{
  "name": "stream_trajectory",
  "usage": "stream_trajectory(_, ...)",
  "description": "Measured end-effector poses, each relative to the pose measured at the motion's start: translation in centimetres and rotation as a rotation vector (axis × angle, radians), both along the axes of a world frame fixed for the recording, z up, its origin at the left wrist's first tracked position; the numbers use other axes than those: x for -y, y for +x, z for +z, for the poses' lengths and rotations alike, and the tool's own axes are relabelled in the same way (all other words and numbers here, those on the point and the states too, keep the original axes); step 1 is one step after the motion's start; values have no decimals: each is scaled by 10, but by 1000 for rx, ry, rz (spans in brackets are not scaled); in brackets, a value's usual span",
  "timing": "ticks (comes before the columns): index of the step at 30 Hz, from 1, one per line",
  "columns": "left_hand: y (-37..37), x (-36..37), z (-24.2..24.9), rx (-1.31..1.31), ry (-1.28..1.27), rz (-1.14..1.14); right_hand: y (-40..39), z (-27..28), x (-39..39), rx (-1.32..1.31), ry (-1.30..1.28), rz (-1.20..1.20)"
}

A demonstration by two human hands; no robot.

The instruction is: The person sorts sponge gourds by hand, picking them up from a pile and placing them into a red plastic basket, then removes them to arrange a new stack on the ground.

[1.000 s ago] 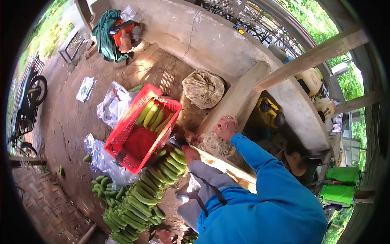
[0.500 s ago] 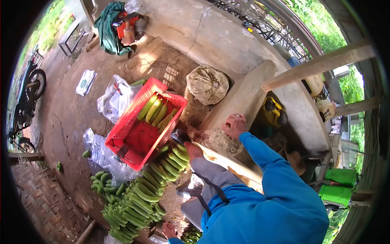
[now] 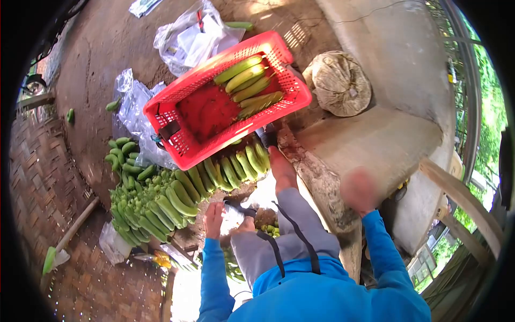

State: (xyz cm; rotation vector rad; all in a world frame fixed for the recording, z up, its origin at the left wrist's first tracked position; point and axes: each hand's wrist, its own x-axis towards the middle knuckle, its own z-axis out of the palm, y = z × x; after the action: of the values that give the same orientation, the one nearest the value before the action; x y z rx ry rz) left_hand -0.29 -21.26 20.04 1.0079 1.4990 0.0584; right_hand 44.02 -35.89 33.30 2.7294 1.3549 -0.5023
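Observation:
My left hand [image 3: 213,219] hangs beside the near edge of a long pile of green cucumbers [image 3: 174,201], its fingers loosely apart and nothing visible in them. On the other side, my right hand [image 3: 359,190] is smeared, so its fingers cannot be made out; it is over a rough concrete ledge [image 3: 316,180]. Ahead of me a red plastic crate [image 3: 220,140] stands tilted across the view. Several yellow-green cucumbers [image 3: 247,75] lie at its far right end, and its red bottom shows at the left.
A tied, stuffed sack [image 3: 340,83] rests against the concrete wall [image 3: 397,48]. Clear plastic bags [image 3: 196,35] lie around the crate. Woven bamboo panels [image 3: 59,177] are at left, and a wooden post [image 3: 461,206] slants at right. My feet are between the pile and the ledge.
The view has turned and come closer to the crate. My left hand has risen further into view beside the cucumber pile. My right hand, earlier curled, is now smeared.

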Motion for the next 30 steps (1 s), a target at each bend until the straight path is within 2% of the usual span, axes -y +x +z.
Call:
stream_trajectory(1,21,-15,4,-29,-8,-67,4,-12,-13,-150,94,-25)
stream_trajectory(2,42,-29,4,60,31,-60,6,-24,-27,-301,188,-58)
stream_trajectory(3,60,-40,-3,61,78,-57,11,-39,-47,-382,189,-11)
stream_trajectory(6,100,-70,-30,-70,157,-168,15,-85,-126,-553,194,140)
stream_trajectory(8,120,-88,-57,78,289,-146,20,-131,-175,-638,222,226)
stream_trajectory(9,130,-98,-67,62,278,-145,23,-156,-196,-654,203,255)
stream_trajectory(13,171,-150,-117,69,405,-220,49,-289,-256,-597,234,486)
stream_trajectory(15,185,-180,-153,29,406,-236,69,-343,-291,-643,110,445)
stream_trajectory(16,189,-193,-173,20,355,-225,75,-363,-306,-682,160,372)
stream_trajectory(17,192,-206,-196,-14,312,-217,79,-386,-323,-574,53,280)
stream_trajectory(18,196,-220,-219,-42,274,-208,86,-417,-333,-578,136,254)
stream_trajectory(19,201,-235,-232,-79,328,-287,88,-431,-346,-473,143,244)
stream_trajectory(21,209,-257,-261,-124,368,-374,96,-458,-363,-510,91,258)
stream_trajectory(23,214,-275,-297,-100,595,-484,103,-497,-383,-392,90,274)
stream_trajectory(24,222,-288,-315,-230,671,-638,102,-512,-388,-312,112,272)
stream_trajectory(25,227,-299,-328,-359,741,-797,102,-509,-388,-497,95,154)
stream_trajectory(26,241,-307,-322,-382,786,-852,99,-551,-381,-563,225,-66)
stream_trajectory(28,266,-324,-326,-393,833,-911,76,-539,-364,-1349,253,-650)
stream_trajectory(30,282,-334,-348,-495,868,-923,60,-525,-358,-1521,178,-739)
